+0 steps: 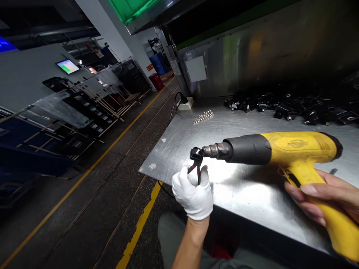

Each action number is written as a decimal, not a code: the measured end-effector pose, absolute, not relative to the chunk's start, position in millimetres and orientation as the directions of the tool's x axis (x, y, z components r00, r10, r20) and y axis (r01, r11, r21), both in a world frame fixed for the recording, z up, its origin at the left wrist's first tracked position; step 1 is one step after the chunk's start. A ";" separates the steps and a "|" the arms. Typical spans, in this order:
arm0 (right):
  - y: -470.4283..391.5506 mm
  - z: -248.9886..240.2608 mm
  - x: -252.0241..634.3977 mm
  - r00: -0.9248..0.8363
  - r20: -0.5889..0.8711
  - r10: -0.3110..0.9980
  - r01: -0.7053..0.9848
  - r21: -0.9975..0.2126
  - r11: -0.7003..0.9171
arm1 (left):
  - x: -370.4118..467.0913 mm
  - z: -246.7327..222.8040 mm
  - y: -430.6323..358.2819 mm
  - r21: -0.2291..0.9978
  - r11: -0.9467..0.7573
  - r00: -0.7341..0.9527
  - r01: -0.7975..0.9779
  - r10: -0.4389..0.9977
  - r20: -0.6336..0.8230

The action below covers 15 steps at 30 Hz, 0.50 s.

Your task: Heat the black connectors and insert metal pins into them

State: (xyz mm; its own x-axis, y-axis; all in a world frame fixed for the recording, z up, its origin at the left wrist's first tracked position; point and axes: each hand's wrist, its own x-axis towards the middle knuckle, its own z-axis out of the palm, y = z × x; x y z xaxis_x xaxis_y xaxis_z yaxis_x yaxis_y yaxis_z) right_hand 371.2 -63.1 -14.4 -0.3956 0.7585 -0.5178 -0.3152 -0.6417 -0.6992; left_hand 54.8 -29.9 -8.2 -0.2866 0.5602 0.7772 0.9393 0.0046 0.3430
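In a white glove, my left hand point(193, 194) is closed round the dark handles of a pair of pliers point(198, 164). At the jaws of the pliers sits a small black part point(195, 152) with a shiny spot on it. My right hand point(322, 194), bare, grips the handle of a yellow heat gun point(297, 145). The gun lies level, and its stepped metal nozzle point(215, 151) points left, right up against the black part; whether they touch I cannot tell. Both hands are over the near side of a metal table point(174, 149).
Small shiny metal pieces point(203, 116) lie grouped at the table's back left. Many black parts point(311, 108) are heaped along the back right. A power strip point(186, 103) with a black plug stands at the back corner. Left of the table runs a floor with yellow lines point(112, 145).
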 end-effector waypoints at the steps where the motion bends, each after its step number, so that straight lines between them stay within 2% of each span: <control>1: -63.3 -14.7 371.1 -0.395 -0.521 0.756 -0.312 -0.698 -0.644 | 54.7 -8.3 -29.9 0.343 0.004 -0.286 0.939 0.562 0.776; 5: -61.8 -11.8 368.8 -0.391 -0.526 0.755 -0.293 -0.707 -0.644 | 55.4 -8.4 -28.0 0.355 0.002 -0.294 0.935 0.566 0.770; 8: -59.3 -7.3 366.8 -0.366 -0.519 0.772 -0.248 -0.745 -0.619 | 56.5 -10.8 -24.9 0.410 -0.007 -0.336 0.912 0.560 0.757; 10: -58.2 -3.0 364.6 -0.321 -0.494 0.808 -0.216 -0.792 -0.570 | 56.3 -14.0 -23.7 0.535 -0.015 -0.429 0.845 0.577 0.695; 13: -57.0 7.8 355.8 -0.235 -0.460 0.856 -0.138 -0.856 -0.498 | 53.6 -16.5 -27.1 0.791 -0.094 -0.575 0.605 0.635 0.516; 15: -55.1 17.8 341.0 -0.208 -0.467 0.859 -0.067 -0.870 -0.489 | 49.1 -13.9 -35.8 0.871 -0.174 -0.598 0.459 0.665 0.448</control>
